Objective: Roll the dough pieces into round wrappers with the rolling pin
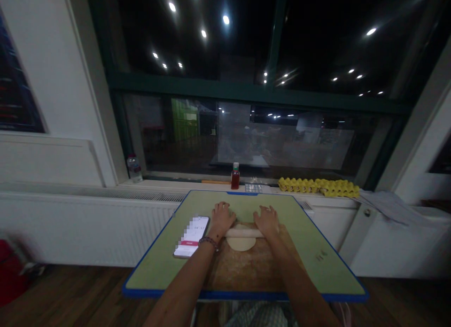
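Observation:
A pale rolling pin (244,233) lies crosswise over a flat round of dough (241,244) on a brown wooden board (246,273). Over the pin's left end rests my left hand (222,219), fingers reaching forward and curled slightly down. My right hand (267,220) covers the right end in the same way. Both palms hide the pin's ends. Part of the dough shows on the near side of the pin.
A lit phone (192,236) lies left of the board on the green, blue-edged table (158,266). Along the windowsill behind stand a bottle of red sauce (235,176), a clear plastic bottle (134,168) and yellow egg cartons (317,186). White radiators flank the table.

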The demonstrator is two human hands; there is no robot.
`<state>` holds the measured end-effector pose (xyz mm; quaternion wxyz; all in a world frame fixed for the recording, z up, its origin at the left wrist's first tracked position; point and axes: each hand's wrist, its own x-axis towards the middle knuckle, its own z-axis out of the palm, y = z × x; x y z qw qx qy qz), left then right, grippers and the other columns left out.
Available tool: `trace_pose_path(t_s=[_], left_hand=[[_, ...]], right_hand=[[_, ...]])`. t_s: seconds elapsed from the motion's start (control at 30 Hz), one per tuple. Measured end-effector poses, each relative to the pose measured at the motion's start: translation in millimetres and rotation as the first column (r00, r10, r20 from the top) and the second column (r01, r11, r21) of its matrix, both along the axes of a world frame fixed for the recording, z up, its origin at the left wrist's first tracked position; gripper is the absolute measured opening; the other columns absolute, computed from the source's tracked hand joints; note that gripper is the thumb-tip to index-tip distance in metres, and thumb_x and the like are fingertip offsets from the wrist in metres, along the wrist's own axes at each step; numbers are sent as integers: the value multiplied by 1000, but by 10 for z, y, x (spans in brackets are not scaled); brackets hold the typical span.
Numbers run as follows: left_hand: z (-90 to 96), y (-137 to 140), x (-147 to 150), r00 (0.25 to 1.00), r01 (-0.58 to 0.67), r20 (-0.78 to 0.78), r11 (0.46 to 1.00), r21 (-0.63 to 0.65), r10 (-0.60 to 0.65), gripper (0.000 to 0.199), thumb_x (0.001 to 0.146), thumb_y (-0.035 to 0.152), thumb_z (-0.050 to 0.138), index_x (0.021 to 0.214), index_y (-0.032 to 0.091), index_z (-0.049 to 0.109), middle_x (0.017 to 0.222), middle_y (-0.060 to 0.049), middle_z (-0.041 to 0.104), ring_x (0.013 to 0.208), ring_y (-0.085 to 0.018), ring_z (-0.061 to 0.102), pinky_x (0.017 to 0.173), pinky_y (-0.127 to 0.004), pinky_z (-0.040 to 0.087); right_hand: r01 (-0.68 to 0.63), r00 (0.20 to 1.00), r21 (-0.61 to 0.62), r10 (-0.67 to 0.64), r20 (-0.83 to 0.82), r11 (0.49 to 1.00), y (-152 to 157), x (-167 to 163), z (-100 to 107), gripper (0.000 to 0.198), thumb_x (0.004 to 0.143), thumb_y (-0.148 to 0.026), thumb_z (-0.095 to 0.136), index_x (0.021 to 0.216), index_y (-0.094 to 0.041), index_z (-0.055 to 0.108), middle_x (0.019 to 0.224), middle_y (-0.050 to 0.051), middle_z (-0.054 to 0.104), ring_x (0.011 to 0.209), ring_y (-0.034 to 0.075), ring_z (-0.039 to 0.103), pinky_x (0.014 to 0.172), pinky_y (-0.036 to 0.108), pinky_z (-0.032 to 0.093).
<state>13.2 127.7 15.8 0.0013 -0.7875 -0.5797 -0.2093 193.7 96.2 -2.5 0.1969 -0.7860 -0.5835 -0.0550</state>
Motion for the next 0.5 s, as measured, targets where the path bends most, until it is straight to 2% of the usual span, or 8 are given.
trace_pose_path(t_s=[0.2, 0.33, 0.5], left_hand=[[26, 20, -6, 998, -27, 57, 999, -33, 28, 39, 89, 32, 43, 121, 14, 55, 129, -12, 54, 121, -26, 44, 101, -38, 34], [-8, -6, -10, 1000, -8, 18, 1000, -20, 8, 38, 88, 33, 45, 119, 13, 57, 127, -12, 55, 119, -27, 45, 100, -40, 35], [-35, -67, -7, 999, 6, -52, 1000, -9, -6, 34, 87, 34, 48, 110, 13, 61, 120, -14, 59, 114, -29, 47, 94, -41, 38]], right_hand=[[11, 999, -36, -12, -31, 999, 35, 29, 22, 52, 91, -39, 37, 130, -11, 57, 129, 12, 61, 133, 27, 40, 105, 35, 27], [9, 1000, -74, -10, -15, 997, -5, 12, 39, 51, 91, -39, 37, 129, -12, 57, 127, 13, 62, 131, 25, 42, 103, 35, 28], [-4, 999, -38, 6, 51, 999, -101, -30, 35, 46, 92, -37, 40, 124, -12, 60, 125, 12, 63, 129, 25, 43, 103, 34, 28]])
